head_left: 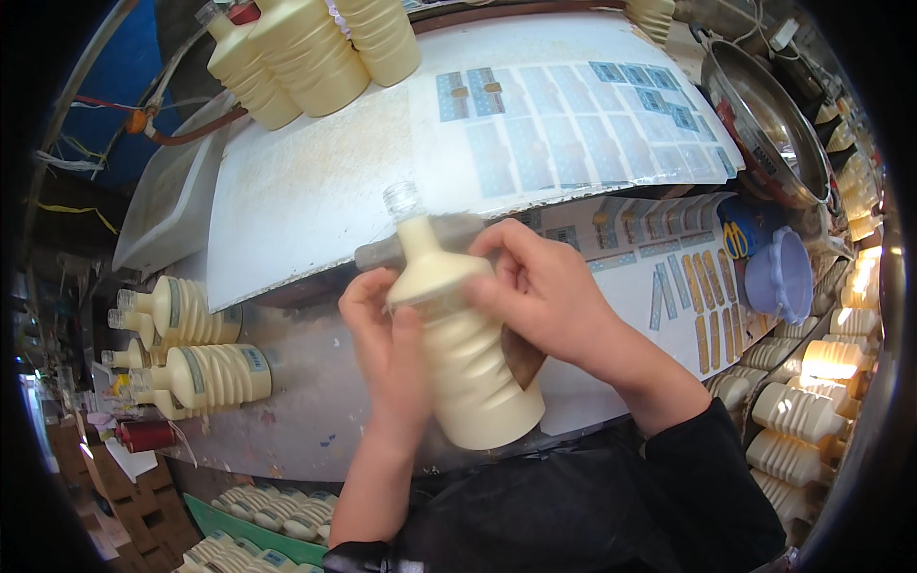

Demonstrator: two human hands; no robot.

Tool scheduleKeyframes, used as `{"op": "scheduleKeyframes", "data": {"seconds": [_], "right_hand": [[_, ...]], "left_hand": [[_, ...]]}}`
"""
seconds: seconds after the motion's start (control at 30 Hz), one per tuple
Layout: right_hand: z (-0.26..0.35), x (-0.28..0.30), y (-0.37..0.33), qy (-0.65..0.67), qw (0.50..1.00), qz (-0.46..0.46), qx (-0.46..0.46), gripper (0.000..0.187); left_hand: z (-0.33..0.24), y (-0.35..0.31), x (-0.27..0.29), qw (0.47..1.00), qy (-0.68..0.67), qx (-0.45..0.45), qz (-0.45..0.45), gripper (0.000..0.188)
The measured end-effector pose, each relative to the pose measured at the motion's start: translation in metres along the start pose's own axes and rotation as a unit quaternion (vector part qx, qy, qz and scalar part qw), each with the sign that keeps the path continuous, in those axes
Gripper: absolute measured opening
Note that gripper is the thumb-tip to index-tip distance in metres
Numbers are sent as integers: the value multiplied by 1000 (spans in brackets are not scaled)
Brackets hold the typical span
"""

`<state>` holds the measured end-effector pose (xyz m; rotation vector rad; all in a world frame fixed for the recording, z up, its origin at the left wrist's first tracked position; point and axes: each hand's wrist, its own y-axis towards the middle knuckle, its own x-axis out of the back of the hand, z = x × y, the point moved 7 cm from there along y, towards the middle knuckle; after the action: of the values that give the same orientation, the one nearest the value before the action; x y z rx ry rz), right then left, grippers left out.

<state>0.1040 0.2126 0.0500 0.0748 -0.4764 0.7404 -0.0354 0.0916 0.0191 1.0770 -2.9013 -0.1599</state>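
Observation:
A cream plastic bottle (478,387) with a ribbed body and a clear threaded neck stands tilted between my hands. My left hand (382,329) is closed on the left side of its shoulder, thumb against the front. From the right, my right hand (544,286) is bent round the shoulder, its thumb and fingertips blurred by motion on the bottle's surface. Along the shoulder, between the hands, runs a faint greyish strip (437,306). Behind the bottle lies a grey roll-like object (463,232), partly hidden by the neck.
A white board (325,181) carries sheets of blue labels (564,124). Further label strips (707,306) lie below, near yellow-handled scissors (735,239) and a purple basin (778,277). Cream bottles lie at the left (220,372) and stand at the back (315,57); several more fill the right side.

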Motion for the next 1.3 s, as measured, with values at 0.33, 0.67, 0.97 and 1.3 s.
{"op": "scheduleKeyframes", "data": {"seconds": [0.33,0.67,0.97,1.3], "right_hand": [[-25,-16,4,134,990,33,-30,38],[-5,-10,2,12,1000,-9,-6,46],[-32,-18,12,215,975,58,2,22],[-24,-20,6,155,987,20,21,37]], "left_hand": [[-2,4,-3,997,42,60,14,41],[1,4,-2,995,88,29,24,38],[0,4,-4,992,121,9,30,37],[-2,3,-7,987,150,-4,49,31]]}}
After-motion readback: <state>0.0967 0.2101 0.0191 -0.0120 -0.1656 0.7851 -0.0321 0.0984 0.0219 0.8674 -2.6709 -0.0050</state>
